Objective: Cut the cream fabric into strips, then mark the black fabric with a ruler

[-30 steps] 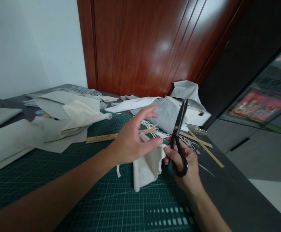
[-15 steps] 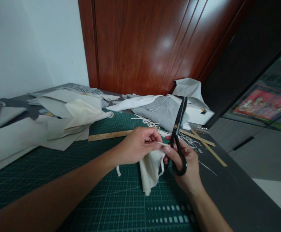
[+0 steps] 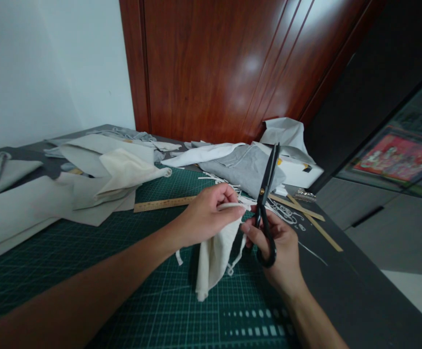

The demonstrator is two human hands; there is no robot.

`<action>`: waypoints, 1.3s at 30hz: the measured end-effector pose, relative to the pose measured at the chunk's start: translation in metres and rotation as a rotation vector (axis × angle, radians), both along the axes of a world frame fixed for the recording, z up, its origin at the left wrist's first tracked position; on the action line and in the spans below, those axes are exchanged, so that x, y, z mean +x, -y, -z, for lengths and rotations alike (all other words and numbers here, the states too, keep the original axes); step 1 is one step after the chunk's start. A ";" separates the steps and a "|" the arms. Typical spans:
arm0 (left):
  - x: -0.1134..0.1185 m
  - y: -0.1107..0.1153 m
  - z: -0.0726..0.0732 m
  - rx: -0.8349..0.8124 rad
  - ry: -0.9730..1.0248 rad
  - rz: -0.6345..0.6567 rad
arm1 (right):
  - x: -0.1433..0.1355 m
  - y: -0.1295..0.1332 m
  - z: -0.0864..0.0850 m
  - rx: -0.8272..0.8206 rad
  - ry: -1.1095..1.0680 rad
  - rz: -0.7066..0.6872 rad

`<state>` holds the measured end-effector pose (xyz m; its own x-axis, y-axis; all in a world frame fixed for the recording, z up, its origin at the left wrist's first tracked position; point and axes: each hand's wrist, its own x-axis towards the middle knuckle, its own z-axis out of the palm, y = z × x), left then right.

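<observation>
My left hand (image 3: 209, 213) pinches the top edge of a cream piece of fabric (image 3: 214, 261), which hangs down over the cutting mat. In my right hand (image 3: 278, 242) is a pair of black scissors (image 3: 265, 194), blades pointing up and away, with the handle around my thumb area. My right fingertips are close to the fabric's right edge, where a thin cream strip (image 3: 240, 249) dangles and curls at its lower end. Whether those fingertips touch the strip I cannot tell.
A green cutting mat (image 3: 152, 310) covers the table. Layered pale fabric (image 3: 25, 203) lies left, grey fabric (image 3: 236, 169) at the back. One wooden ruler (image 3: 163, 204) rests mid-mat; crossed wooden rulers (image 3: 316, 225) and loose white strips (image 3: 283, 211) lie right. A white box (image 3: 300, 172) stands behind.
The fabric's lower end has swung left, and the thin strip now hangs apart from it. My right fingertips have moved slightly away from the edge my left hand pinches.
</observation>
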<state>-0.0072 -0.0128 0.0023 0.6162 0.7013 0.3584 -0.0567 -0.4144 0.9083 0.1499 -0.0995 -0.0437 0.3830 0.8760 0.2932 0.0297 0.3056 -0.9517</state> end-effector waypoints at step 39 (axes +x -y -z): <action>-0.032 -0.044 -0.013 0.184 0.232 -0.597 | -0.015 0.021 0.002 -0.018 0.134 -0.336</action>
